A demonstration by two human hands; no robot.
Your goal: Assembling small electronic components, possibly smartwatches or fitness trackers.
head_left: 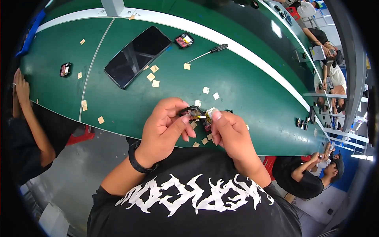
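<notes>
My left hand (pixel 166 125) is closed on a small black electronic housing (pixel 191 110), pinched between thumb and fingers over the table's near edge. My right hand (pixel 232 128) pinches a small silver-white piece with yellow tape (pixel 209 114), held close against the housing. It looks like a little battery, though fingers cover part of it. Another small device with a reddish board (pixel 207 126) shows just below and between the hands, partly hidden. Several pale square stickers (pixel 204 140) lie around it on the green table (pixel 268 114).
A large black-screened phone or tablet (pixel 138 57) lies beyond my left hand. Past it sit an opened small device (pixel 184 40) and a screwdriver (pixel 218 48). Another opened device (pixel 65 70) is farther left. Co-workers sit at left (pixel 29 138) and right (pixel 312 173).
</notes>
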